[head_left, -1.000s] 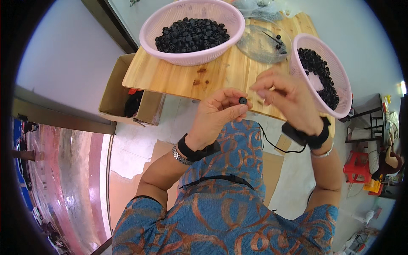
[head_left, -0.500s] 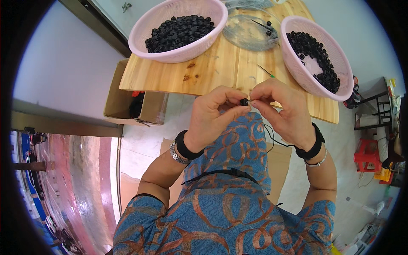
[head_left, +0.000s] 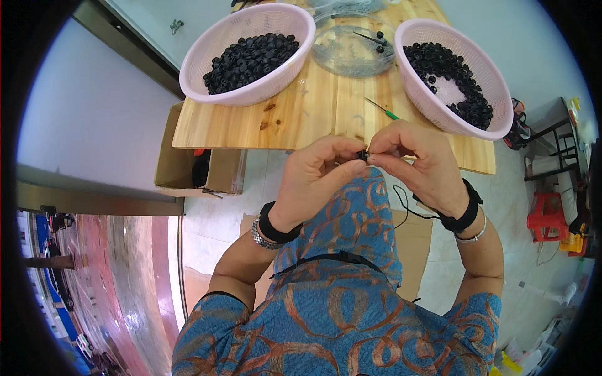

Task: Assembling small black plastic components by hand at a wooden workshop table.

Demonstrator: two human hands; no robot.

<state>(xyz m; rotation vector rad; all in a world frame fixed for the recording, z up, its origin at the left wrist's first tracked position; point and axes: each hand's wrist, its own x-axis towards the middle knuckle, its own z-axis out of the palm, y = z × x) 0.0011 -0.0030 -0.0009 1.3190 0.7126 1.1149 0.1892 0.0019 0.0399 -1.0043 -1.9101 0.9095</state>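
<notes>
Just past the near edge of the wooden table, my two hands meet over my lap. My left hand [head_left: 313, 178] is closed, with a small round black plastic part [head_left: 362, 155] pinched between thumb and forefinger. At the right side of that part, the thumb and forefinger of my right hand [head_left: 426, 156] press together in a pinch; whatever is between them is too small to make out. On the table beyond my right hand lies a thin pointed tool with a green handle [head_left: 391, 115].
A pink basket [head_left: 248, 95] heaped with black parts stands at the left of the table [head_left: 235, 125]; another pink basket [head_left: 495, 128] with similar parts stands right. Between them is a clear plastic bag [head_left: 332, 59] with several black pieces. Under the table's left end sits a cardboard box [head_left: 226, 172].
The view has shifted slightly, so the table and baskets appear a little further left. Both hands remain pinched together at the black part, which now shows less between the fingers.
</notes>
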